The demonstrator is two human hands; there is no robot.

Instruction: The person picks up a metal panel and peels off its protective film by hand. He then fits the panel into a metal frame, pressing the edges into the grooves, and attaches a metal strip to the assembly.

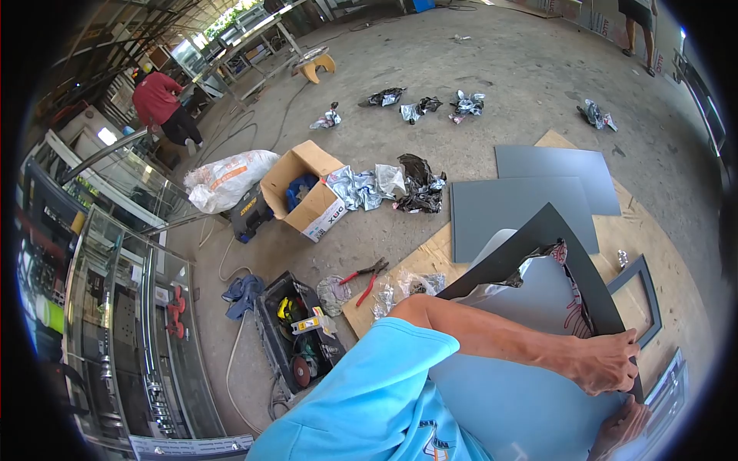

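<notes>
My left arm, in a light blue sleeve, reaches across a dark grey panel [556, 223] with a broad, pale, glossy face. My left hand [607, 363] is closed at the panel's right edge, pinching the protective film. That film [573, 307] is partly lifted, with a crumpled silver and black edge and red print. Just below, my right hand [619, 427] is closed at the panel's lower right edge, partly hidden. A dark rectangular frame [650, 301] lies beyond my left hand.
Two flat grey panels [515, 211] lie on a plywood sheet [415, 261]. Red-handled pliers [365, 278] lie near an open black toolbox [280, 361]. A cardboard box [307, 184] and crumpled film [421, 184] are on the concrete floor. Two people stand farther off.
</notes>
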